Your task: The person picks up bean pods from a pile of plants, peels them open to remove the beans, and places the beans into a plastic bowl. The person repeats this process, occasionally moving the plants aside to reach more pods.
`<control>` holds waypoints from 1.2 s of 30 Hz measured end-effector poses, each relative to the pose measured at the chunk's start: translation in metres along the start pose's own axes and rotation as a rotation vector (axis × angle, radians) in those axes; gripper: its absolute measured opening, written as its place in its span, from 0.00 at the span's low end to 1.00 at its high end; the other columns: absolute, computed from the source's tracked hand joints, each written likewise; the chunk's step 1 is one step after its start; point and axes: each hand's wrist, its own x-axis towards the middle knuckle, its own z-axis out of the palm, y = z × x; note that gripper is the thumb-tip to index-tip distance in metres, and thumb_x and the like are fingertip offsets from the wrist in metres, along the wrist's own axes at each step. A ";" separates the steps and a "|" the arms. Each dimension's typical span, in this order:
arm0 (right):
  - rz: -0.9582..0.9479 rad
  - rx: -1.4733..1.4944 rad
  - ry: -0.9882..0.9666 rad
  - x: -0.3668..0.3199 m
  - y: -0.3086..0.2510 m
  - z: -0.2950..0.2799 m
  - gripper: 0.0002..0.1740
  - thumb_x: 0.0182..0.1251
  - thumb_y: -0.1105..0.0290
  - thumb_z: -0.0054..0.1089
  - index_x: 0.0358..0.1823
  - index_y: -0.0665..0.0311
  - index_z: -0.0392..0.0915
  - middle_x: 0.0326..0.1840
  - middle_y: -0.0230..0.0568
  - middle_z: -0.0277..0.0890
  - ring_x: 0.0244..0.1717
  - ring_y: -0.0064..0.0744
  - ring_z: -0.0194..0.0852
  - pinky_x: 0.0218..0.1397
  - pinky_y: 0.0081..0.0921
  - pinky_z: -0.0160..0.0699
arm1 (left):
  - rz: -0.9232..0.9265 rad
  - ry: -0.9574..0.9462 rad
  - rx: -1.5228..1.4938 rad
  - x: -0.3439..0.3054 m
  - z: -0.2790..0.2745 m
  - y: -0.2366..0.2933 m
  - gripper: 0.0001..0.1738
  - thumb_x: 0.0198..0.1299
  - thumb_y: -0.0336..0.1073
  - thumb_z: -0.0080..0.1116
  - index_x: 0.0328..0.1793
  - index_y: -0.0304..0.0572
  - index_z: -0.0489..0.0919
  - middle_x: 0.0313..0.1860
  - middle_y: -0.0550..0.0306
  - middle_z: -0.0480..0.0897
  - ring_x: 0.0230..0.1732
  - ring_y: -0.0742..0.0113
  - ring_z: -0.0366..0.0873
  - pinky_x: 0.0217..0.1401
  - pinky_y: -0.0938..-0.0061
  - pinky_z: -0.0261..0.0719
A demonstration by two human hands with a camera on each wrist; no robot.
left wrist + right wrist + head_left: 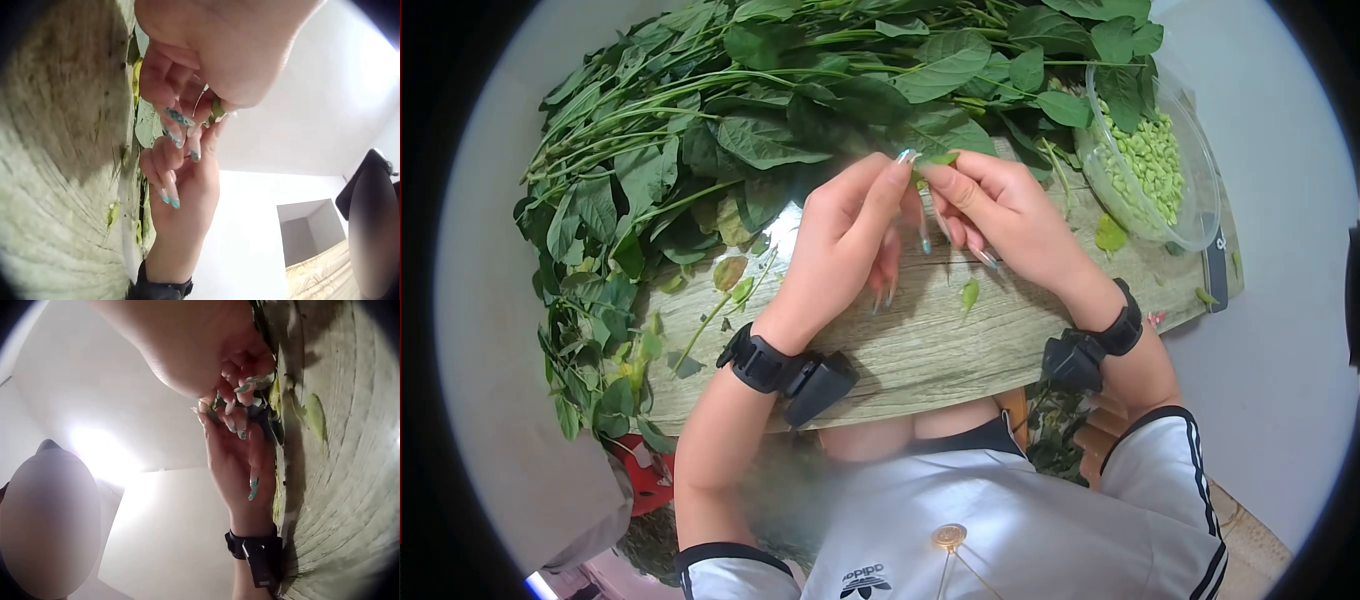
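Both hands meet over the table (880,350), their fingertips around a small green soybean pod (941,158). The left hand (848,222) pinches one end between thumb and forefinger, while the right hand (1008,212) pinches the other end. Much of the pod is hidden by the fingers; a green bit of it shows between the hands in the left wrist view. Long painted nails tip the fingers. On the tabletop below the right hand lies another soybean pod (969,295).
A heap of leafy soybean stalks (800,110) covers the table's far and left sides. At the right edge stands a clear plastic bowl (1208,225) of shelled green beans (1150,165). A yellow leaf (1110,234) lies near it, and a dark strap-like object (1216,270) is beside the bowl.
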 end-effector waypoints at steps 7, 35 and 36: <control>0.070 0.322 -0.112 0.000 -0.004 -0.006 0.23 0.78 0.52 0.49 0.28 0.62 0.73 0.15 0.23 0.64 0.13 0.12 0.59 0.16 0.13 0.56 | 0.034 -0.045 0.142 -0.004 -0.002 0.001 0.17 0.76 0.42 0.46 0.40 0.36 0.76 0.28 0.60 0.78 0.16 0.78 0.73 0.18 0.80 0.67; -0.413 -0.291 0.005 -0.014 0.001 0.029 0.13 0.67 0.64 0.63 0.29 0.65 0.78 0.14 0.33 0.72 0.12 0.24 0.66 0.17 0.24 0.61 | -0.151 -0.264 -1.099 -0.002 0.012 -0.029 0.22 0.78 0.50 0.36 0.40 0.46 0.75 0.80 0.37 0.54 0.82 0.48 0.49 0.77 0.57 0.65; -0.380 -0.286 -0.009 -0.013 0.004 0.032 0.11 0.65 0.67 0.65 0.28 0.65 0.79 0.13 0.33 0.70 0.13 0.21 0.64 0.19 0.23 0.59 | -0.155 -0.261 -1.102 -0.004 0.013 -0.028 0.22 0.78 0.50 0.36 0.40 0.46 0.75 0.80 0.37 0.54 0.82 0.48 0.49 0.77 0.57 0.65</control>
